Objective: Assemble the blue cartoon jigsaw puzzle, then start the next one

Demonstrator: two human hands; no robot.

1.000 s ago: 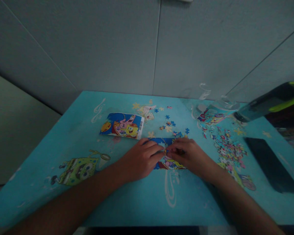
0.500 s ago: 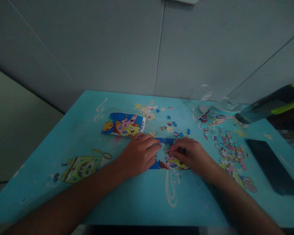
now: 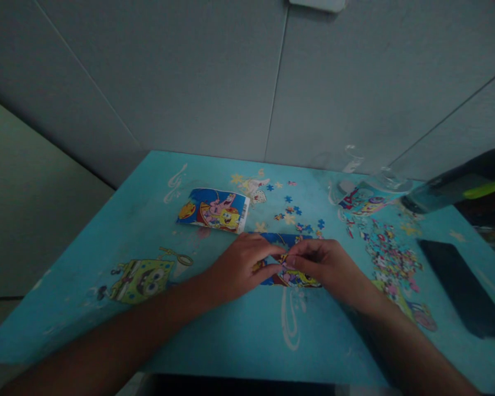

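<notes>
A partly assembled jigsaw puzzle with a blue, pink and yellow cartoon picture lies flat on the turquoise table. Over its middle, my left hand and my right hand meet at the fingertips. My right thumb and index finger pinch a small jigsaw piece. From the other side, my left thumb and index finger close around the same piece, which the fingers mostly hide. The heels of both hands stay near the table beside the puzzle.
Behind my left hand is the picture packet. Loose blue pieces lie beyond the puzzle. To the right are a heap of mixed pieces, a dark phone-like slab, a transparent printed container and a bottle.
My left hand has moved from resting on the puzzle's left part to meet my right fingertips, its thumb and index finger now closing in a pinch. The view has shifted slightly.
</notes>
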